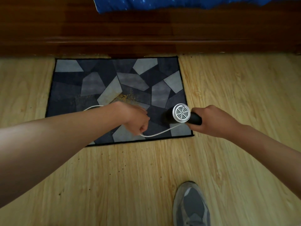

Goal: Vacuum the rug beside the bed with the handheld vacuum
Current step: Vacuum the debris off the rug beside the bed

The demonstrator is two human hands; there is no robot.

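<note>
A small rug (pixel 104 82) with grey and dark blue angular patches lies on the floor against the bed's wooden side. A patch of yellow crumbs (pixel 125 96) sits near its middle. My right hand (pixel 213 121) grips the black handle of the handheld vacuum (pixel 181 113), whose white round grille faces up at me over the rug's right front corner. Its white cord (pixel 156 133) sags across the rug's front. My left hand (pixel 136 119) pinches that cord above the rug, and the cord loops on to the left behind my forearm.
The dark wooden bed frame (pixel 146 30) runs across the top, with a blue bedspread (pixel 179 4) hanging over it. Light wood-grain floor (pixel 130 176) surrounds the rug, dotted with small dark specks. My grey shoe (pixel 190 204) stands at the bottom right.
</note>
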